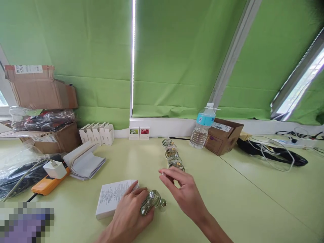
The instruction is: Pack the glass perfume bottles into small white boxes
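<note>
My left hand (133, 209) lies over the edge of a white printed box (113, 197), fingertips on its top. Between its fingers and thumb is a small, shiny green glass bottle (148, 205), tilted on its side. Just right of the bottle sits a round, shiny green-and-silver piece (162, 203); whether it is joined to the bottle I cannot tell. My right hand (183, 190) is raised above the table with thumb and forefinger pinched on a tiny thing I cannot make out. Beyond it stretches a row of several shiny glass bottles (172, 155) with gold and silver parts.
Against the wall stand several narrow white boxes (97, 133), two small picture boxes (139, 133), a water bottle (204, 126) and a carton (222, 136). To the left are an orange power strip (50, 182), folded white card (84, 162) and stacked cartons (43, 87). Cables (273, 152) lie right.
</note>
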Available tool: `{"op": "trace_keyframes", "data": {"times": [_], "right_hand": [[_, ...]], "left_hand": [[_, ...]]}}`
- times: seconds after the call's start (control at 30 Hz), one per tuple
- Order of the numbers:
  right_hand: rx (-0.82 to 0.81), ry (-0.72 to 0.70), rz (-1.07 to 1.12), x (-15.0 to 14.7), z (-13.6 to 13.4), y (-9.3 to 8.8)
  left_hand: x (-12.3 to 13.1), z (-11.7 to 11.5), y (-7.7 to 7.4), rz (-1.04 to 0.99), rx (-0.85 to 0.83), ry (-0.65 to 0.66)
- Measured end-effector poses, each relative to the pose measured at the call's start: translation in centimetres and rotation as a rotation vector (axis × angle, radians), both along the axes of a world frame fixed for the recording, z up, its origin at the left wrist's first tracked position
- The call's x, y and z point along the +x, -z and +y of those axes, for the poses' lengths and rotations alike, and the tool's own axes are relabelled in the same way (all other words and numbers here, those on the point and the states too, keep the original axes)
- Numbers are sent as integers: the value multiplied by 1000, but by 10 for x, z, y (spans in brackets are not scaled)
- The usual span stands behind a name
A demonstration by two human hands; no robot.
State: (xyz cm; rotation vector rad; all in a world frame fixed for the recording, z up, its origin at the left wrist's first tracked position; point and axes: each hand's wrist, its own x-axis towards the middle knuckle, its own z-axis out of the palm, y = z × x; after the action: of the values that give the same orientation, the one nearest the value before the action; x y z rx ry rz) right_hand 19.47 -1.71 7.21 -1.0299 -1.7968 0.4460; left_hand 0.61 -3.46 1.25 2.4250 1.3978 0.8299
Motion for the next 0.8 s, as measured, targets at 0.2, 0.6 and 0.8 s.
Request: {"op": "trace_keyframes", "data": {"times": [0.2,0.6,0.8], "right_hand": [[-194,26,-262,27,14,18],[-222,-58,-737,36,8,53],[-303,-81,-683,42,5,38]], "left_hand": [[-2,1,0,17,65,16],[-5,6,18,64,271,25],[-7,7,19,35,280,21]]}}
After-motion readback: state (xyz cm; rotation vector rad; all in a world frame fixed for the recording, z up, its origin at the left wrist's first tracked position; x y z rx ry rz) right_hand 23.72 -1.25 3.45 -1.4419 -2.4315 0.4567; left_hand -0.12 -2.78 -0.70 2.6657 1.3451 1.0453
